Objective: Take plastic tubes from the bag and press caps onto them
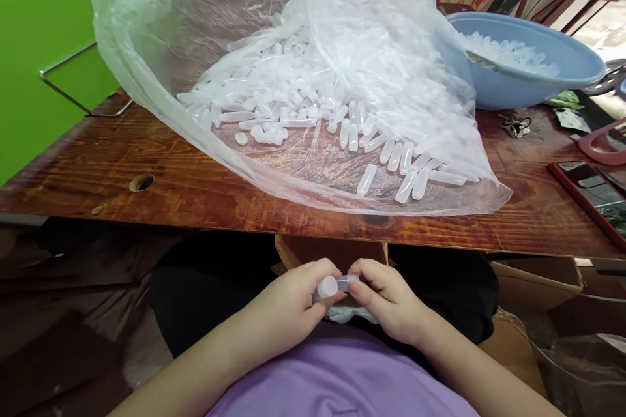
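Observation:
My left hand (298, 296) is closed around a whitish plastic tube (327, 287) whose round, cap-like end faces up toward me. Between the thumb and fingers of my right hand (384, 293) is a small translucent plastic tube (345, 283), its other end close against the left hand's piece. Whether the two pieces touch is hard to make out. Both hands are over my lap, just below the table edge. Beyond them, a large clear plastic bag (235, 172) lies spread open on the table, with many loose translucent tubes (366, 179) and short white caps (268, 133) inside.
The brown wooden table (98, 163) has a round hole near its left. At the back right stands a blue basin (528, 88) of translucent pieces. Keys (516, 125) and a red-edged phone (587, 189) lie on the right. An open cardboard box (337, 251) sits under the table edge.

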The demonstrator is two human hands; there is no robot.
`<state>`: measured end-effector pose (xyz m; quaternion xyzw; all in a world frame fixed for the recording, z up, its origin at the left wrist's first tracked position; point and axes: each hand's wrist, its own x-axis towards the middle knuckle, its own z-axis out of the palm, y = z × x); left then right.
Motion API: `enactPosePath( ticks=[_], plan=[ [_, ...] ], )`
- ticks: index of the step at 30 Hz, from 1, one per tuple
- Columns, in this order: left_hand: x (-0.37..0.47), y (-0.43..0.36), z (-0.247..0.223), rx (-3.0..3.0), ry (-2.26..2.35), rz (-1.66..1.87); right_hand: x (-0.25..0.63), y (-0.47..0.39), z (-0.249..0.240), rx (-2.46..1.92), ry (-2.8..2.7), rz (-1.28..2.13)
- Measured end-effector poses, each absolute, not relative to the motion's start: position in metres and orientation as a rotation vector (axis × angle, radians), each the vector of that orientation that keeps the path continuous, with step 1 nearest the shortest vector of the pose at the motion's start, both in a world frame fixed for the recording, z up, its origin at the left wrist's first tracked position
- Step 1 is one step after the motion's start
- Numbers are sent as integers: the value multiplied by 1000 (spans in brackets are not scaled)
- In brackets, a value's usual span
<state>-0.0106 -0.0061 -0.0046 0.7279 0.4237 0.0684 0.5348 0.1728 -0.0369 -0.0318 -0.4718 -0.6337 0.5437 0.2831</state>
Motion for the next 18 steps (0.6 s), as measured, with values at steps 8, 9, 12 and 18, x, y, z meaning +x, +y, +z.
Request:
enactPosePath(
  ticks=[8,9,12,18],
  plan=[
    [-6,-4,-20,2037,1002,-31,170,-38,-40,-1419,-1439,1769],
    [-5,-1,-23,2060,999,-58,171,-38,-40,-1514,-1604,1654],
    [2,7,-38,2084,1027,-153,179,-35,-35,-1841,-2024,1224],
    [17,20,-53,2181,1131,-324,207,-30,1,-1668,-2258,927]
  ],
)
